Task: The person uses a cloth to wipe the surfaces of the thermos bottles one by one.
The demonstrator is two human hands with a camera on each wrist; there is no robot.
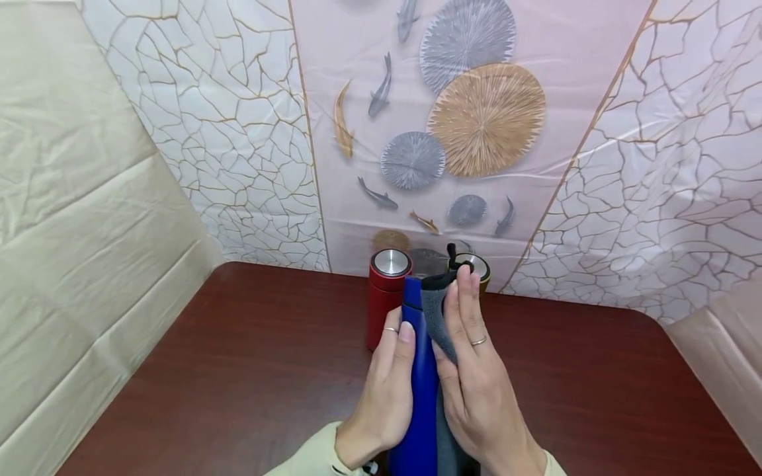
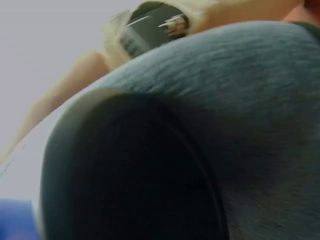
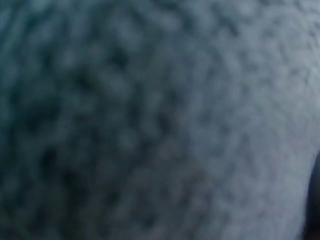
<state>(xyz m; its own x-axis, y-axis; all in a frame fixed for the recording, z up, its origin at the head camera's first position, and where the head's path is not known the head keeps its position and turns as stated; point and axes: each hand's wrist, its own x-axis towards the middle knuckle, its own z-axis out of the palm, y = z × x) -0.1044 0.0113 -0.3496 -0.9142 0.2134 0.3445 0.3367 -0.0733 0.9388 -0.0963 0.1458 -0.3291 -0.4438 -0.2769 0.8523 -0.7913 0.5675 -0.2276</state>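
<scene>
My left hand [image 1: 381, 396] grips a tall blue bottle [image 1: 423, 396] from its left side, thumb along the front. A grey cloth [image 1: 437, 320] with a black edge lies along the bottle's right side. My right hand [image 1: 485, 390] holds the cloth against the bottle, its long fingers pointing up and its thumb over the cloth. In the left wrist view, the grey cloth [image 2: 250, 65] hangs across much of the picture beside a dark rounded shape [image 2: 130, 170] I cannot identify. Blurred grey cloth [image 3: 160, 110] nearly fills the right wrist view.
Behind the hands stand a red bottle [image 1: 382, 301] with a silver-topped lid and a yellowish-green one [image 1: 485, 281], partly hidden by the cloth and fingers. The brown table [image 1: 268, 370] ends at a patterned backdrop [image 1: 238, 132]. A beige cloth [image 1: 71, 198] hangs on the left.
</scene>
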